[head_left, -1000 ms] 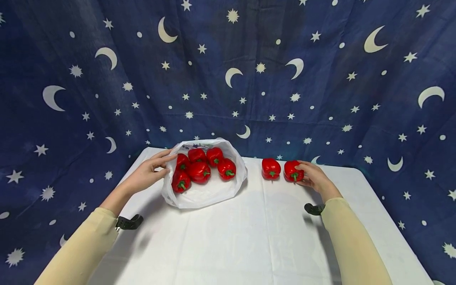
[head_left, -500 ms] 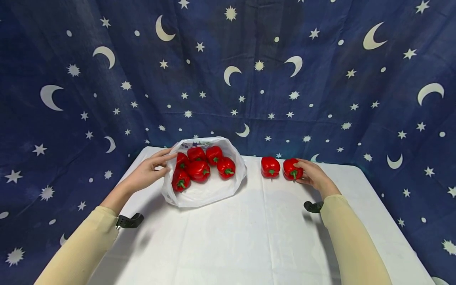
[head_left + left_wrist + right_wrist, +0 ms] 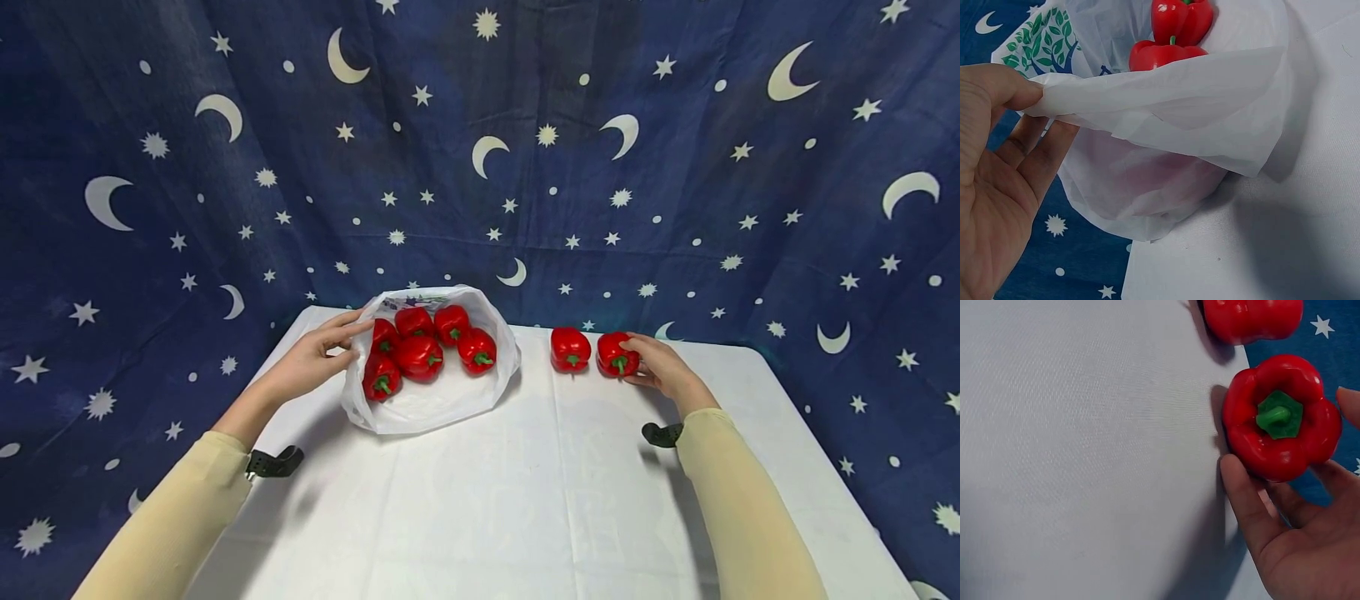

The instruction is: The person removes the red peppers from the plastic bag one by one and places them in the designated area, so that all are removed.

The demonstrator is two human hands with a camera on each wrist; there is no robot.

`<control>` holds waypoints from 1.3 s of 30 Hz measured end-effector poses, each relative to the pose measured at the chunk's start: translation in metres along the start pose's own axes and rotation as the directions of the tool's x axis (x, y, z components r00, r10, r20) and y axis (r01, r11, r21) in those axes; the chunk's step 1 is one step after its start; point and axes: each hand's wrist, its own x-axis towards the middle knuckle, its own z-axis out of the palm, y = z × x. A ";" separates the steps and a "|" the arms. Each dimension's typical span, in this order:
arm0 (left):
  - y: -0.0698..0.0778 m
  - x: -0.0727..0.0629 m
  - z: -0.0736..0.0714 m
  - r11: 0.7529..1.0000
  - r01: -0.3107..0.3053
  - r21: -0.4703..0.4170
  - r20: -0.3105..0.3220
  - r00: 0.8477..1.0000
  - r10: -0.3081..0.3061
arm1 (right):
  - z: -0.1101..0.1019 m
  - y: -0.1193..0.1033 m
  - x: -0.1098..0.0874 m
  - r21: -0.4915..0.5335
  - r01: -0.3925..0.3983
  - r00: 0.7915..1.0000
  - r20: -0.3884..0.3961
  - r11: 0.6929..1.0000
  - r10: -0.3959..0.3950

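My left hand (image 3: 318, 357) pinches the left rim of a white plastic bag (image 3: 431, 417), its thumb over the edge and other fingers behind, as the left wrist view shows. The bag lies with its mouth toward me, and several red bell peppers (image 3: 420, 358) rest inside. At the right, my right hand (image 3: 663, 371) holds a red bell pepper (image 3: 1275, 419) from its right side, fingers along the lower edge in the right wrist view. The pepper's green stem faces me. Just left of it sits another red bell pepper (image 3: 570, 350), untouched.
A white cloth covers the table (image 3: 480, 500). Behind it hangs a dark blue curtain (image 3: 420, 167) with moons and stars, close to the table's back edge. Black straps (image 3: 273, 463) are on both wrists.
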 end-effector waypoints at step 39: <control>-0.003 0.003 0.001 1.000 -0.013 -0.021 -0.004 1.000 0.013 | 0.026 -0.049 -0.070 -0.170 0.464 0.876 -0.057 0.869 -0.479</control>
